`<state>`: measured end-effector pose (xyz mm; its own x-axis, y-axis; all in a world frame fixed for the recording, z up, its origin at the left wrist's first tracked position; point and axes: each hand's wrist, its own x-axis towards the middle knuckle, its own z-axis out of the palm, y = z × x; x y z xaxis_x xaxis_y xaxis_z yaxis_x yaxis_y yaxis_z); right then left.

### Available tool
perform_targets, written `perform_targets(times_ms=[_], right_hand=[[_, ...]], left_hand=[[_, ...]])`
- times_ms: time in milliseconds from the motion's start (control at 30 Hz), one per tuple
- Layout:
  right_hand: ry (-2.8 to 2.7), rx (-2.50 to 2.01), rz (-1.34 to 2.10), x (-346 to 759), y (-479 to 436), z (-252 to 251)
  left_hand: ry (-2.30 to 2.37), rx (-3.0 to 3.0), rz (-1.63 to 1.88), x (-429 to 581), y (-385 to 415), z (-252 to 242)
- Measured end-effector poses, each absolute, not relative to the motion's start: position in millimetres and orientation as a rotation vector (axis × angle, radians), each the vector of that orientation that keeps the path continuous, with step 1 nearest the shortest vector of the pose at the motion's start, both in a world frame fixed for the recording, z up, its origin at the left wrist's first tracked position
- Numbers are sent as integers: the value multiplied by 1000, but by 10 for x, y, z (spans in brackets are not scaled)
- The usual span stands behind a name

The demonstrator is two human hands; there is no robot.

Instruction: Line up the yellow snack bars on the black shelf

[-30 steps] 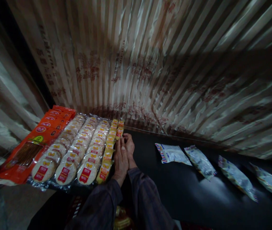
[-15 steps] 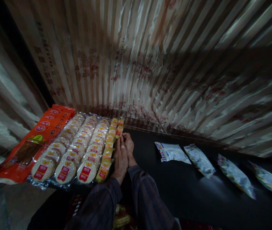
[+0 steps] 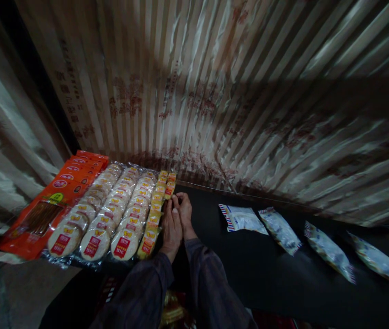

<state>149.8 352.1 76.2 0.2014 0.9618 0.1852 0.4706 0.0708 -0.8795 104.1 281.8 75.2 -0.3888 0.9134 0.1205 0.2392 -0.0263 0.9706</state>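
My left hand lies along the right side of a row of small yellow snack packets, its fingers close together. Beside and partly against it, my right hand has its fingers curled inward. The fingertips of both hands meet at the near end of a small yellow snack packet, the nearer of two in a short second row. The palms and part of the fingers are hidden. Left of the yellow row are several rows of round rice crackers in clear wrap with red labels.
Orange bags overlap at the far left of the black shelf. Several white-and-blue packets lie spaced out to the right. Wrinkled printed sheeting hangs behind. Below the shelf, gold-wrapped items show between my sleeves.
My hands stay almost in the same spot by the yellow packets. The view has shifted slightly, so the white packets appear a little further left.
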Motion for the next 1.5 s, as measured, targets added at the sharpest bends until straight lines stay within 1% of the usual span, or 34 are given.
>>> perform_targets(times_ms=[200, 433, 700, 833, 1033, 1200, 1300, 1400, 1500], right_hand=[[-1347, -1469, 784, 1621, 3388, 671], [-1447, -1384, 777, 1716, 3063, 675], [-1478, -1397, 711, 1780, 2597, 640], [-1487, -1451, 677, 1790, 2324, 614], [-1490, -1455, 566, 1721, 1802, 626], [-1499, -1441, 531, 1632, 1284, 629], [-1586, -1479, 565, 1580, 925, 480], [-1653, -1582, 599, 1557, 536, 125], [-1534, -1779, 647, 1570, 191, -307]], left_hand=[[1671, 1314, 1496, 1076, 2743, 722], [1672, 1435, 1289, 1029, 2381, 840], [1644, 1545, 1180, 981, 1874, 920], [1655, 1634, 1090, 941, 1612, 887], [1552, 1773, 1111, 798, 1205, 786], [1524, 1857, 1037, 644, 772, 616], [1516, 1921, 930, 528, 463, 404], [1550, 1935, 804, 389, 167, 123], [1715, 1795, 479, 249, -64, -128]])
